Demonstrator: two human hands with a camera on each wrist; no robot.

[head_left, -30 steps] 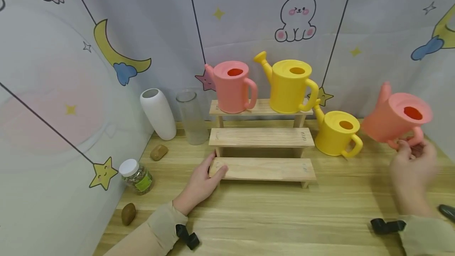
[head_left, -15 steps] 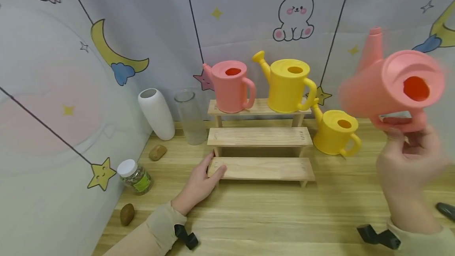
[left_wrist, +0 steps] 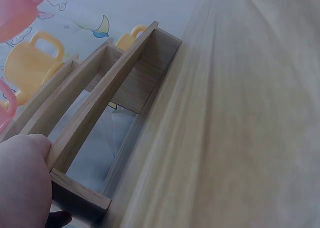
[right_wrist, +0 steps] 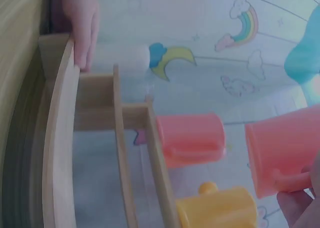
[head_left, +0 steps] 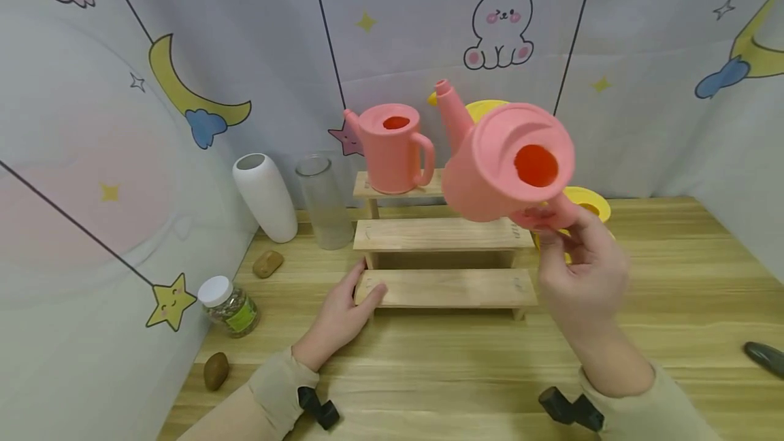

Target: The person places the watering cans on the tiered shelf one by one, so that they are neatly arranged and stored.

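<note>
My right hand (head_left: 584,274) holds a pink watering can (head_left: 474,179) by its handle, in the air before the right part of a three-tier wooden step shelf (head_left: 441,233). The can is tilted, its round-holed top facing me. On the top tier stands another pink watering can (head_left: 392,158); a yellow watering can (head_left: 486,109) is mostly hidden behind the held can. A smaller yellow watering can (head_left: 591,197) on the table is largely covered by my right hand. My left hand (head_left: 333,325) grips the left end of the lowest tier, thumb on top.
Left of the shelf stand a white vase (head_left: 269,203) and a clear glass vase (head_left: 327,216). Nearer are a tan stone (head_left: 267,264), a white-lidded jar (head_left: 233,308) and a brown egg-shaped object (head_left: 216,371). A dark stone (head_left: 765,359) lies at the right.
My right hand has lifted the pink watering can from the right, then brought it leftward to the front of the shelf, covering the yellow cans. My left hand stays on the shelf.
</note>
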